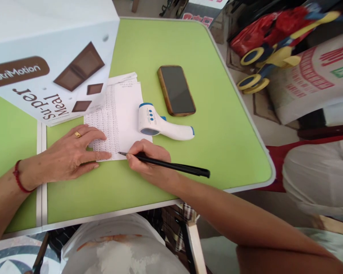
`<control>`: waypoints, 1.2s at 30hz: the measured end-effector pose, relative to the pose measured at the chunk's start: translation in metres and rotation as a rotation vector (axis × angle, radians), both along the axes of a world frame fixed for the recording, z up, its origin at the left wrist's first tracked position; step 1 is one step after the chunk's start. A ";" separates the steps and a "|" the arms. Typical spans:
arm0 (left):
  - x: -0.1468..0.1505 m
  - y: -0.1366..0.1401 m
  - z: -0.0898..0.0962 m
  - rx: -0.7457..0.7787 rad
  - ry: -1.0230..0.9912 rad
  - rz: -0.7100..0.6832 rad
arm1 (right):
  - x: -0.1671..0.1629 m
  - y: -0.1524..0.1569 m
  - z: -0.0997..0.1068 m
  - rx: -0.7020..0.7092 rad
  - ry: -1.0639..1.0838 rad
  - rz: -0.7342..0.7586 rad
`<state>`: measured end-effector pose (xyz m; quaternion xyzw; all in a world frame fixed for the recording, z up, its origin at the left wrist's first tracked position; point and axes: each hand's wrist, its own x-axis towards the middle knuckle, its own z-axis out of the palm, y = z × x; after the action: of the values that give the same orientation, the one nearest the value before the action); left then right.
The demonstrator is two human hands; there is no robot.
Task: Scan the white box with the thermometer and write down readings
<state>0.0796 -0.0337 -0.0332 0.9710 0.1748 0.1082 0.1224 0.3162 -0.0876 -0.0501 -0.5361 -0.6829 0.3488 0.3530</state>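
Observation:
A white paper sheet (128,114) covered on its left part with rows of small handwriting lies on the green table. My left hand (74,150), wearing a gold ring and a red bracelet, rests with fingers spread on the lower left of the sheet. In my right hand (151,158) is a slim black pen (174,166), gripped near its tip, which points at the lower edge of the writing. Just above that hand, a white and blue infrared thermometer (165,125) lies across the sheet's right edge. A dark-screened smartphone (176,90) in a brown case sits beyond it.
A large white NutriMotion box (82,49) stands at the upper left, over part of the papers. The green table (225,152) has a pale rim. To the right are a printed sack (308,80), a yellow and blue wheeled object (274,57) and red plastic (257,32).

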 end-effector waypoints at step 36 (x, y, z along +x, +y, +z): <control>-0.001 0.000 0.000 -0.004 0.012 0.000 | 0.000 -0.001 -0.001 0.055 -0.002 -0.025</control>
<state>0.0782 -0.0338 -0.0334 0.9714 0.1757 0.1020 0.1233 0.3161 -0.0882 -0.0515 -0.5349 -0.6859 0.3250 0.3713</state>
